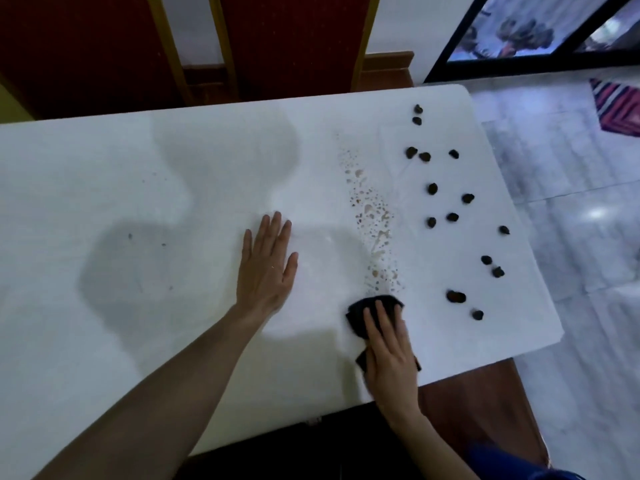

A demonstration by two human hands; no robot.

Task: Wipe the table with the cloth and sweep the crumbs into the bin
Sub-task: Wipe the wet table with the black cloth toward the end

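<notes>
Pressing on a small crumpled black cloth (375, 304), the right hand (389, 351) keeps its fingers (382, 320) straight and close together, curled round nothing. The cloth lies under and just ahead of them on the white tabletop (104, 185). A trail of brownish droplets (372, 216) starts just beyond them. Dark lumpy crumbs (455, 296) lie scattered to their right. The left hand (266, 268) rests flat, fingers spread, well left of the cloth.

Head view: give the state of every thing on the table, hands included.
cloth: bunched, pressed under the right hand.
right hand: fingers straight, pressing the cloth.
left hand: flat on the table, holding nothing.
brown droplets: unwiped streak just beyond the cloth.
dark crumbs: scattered, unswept, on the table's right end.
</notes>
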